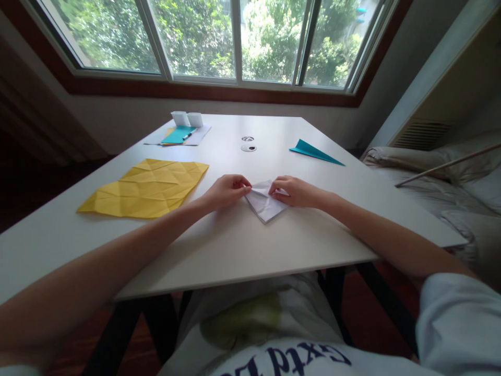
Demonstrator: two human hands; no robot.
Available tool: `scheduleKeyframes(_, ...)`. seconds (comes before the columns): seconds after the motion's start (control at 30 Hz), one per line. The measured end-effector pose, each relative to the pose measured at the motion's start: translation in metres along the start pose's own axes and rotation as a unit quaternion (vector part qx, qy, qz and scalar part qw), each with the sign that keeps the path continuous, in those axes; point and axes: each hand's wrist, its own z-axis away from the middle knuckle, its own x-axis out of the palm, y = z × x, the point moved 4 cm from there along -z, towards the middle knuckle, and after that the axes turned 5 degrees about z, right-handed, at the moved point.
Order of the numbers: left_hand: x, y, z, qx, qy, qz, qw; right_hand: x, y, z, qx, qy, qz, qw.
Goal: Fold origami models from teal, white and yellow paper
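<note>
White tabletop (235,235) stretches out under my arms, most of it bare, and on it to my left lies the big yellow sheet (146,188), flat and opened out, its surface crossed by a grid of creases. Farther off on the right sits a teal paper plane (315,152), already folded and left well apart from my work. Near the far edge a teal sheet (178,135) rests with a pen on white paper. Between my hands lies the small white paper (266,202), folded to a point toward me, so I judge it partway through. My left hand (225,192) and right hand (295,191) each pinch its upper corners, fingertips pressed together
</note>
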Motion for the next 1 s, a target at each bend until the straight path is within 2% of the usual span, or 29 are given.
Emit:
scheduleKeyframes(0.2, 0.003, -0.001, 0.002, -0.047, -0.004, 0.138, 0.989, 0.000, -0.002, 0.001, 0.001, -0.010, -0.004, 1.000)
scheduleKeyframes(0.33, 0.002, 0.005, 0.004, -0.060, 0.000, 0.209, 0.976, 0.001, 0.001, 0.003, 0.048, 0.002, -0.014, 0.999)
scheduleKeyframes(0.57, -0.001, 0.004, 0.003, -0.062, 0.024, 0.290, 0.955, 0.005, 0.011, 0.003, 0.144, 0.027, -0.111, 0.983)
scheduleKeyframes(0.8, -0.003, 0.000, 0.000, -0.059, 0.029, 0.357, 0.932, 0.004, 0.019, 0.003, 0.227, 0.029, -0.241, 0.943)
scheduleKeyframes(1.0, -0.004, -0.001, 0.000, -0.052, 0.034, 0.386, 0.920, 0.003, 0.017, 0.003, 0.277, 0.011, -0.372, 0.886)
